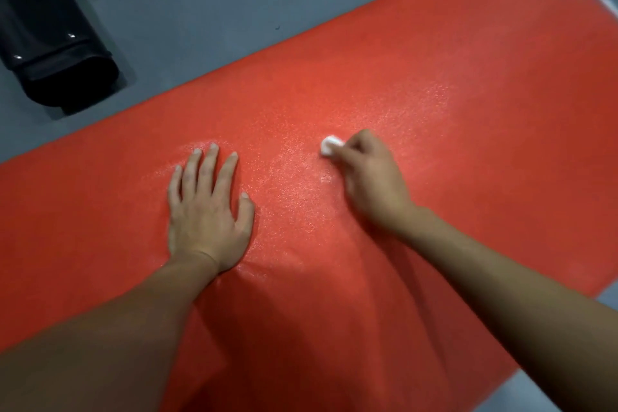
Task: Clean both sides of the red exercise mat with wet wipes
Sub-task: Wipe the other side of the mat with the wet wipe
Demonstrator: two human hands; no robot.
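The red exercise mat (434, 77) lies flat on a grey floor and fills most of the view, running from lower left to upper right. My left hand (207, 211) presses flat on it with fingers spread and straight. To its right, my right hand (368, 177) holds a small bunched white wet wipe (329, 145) against the mat, fingers curled round it. Only a bit of the wipe shows past the fingers. The mat's surface glistens with moisture between and beyond the two hands.
A black glossy object (50, 43) with a rounded rectangular end stands on the grey floor (217, 10) at the upper left, apart from the mat's far edge. Grey floor also shows at the lower right corner.
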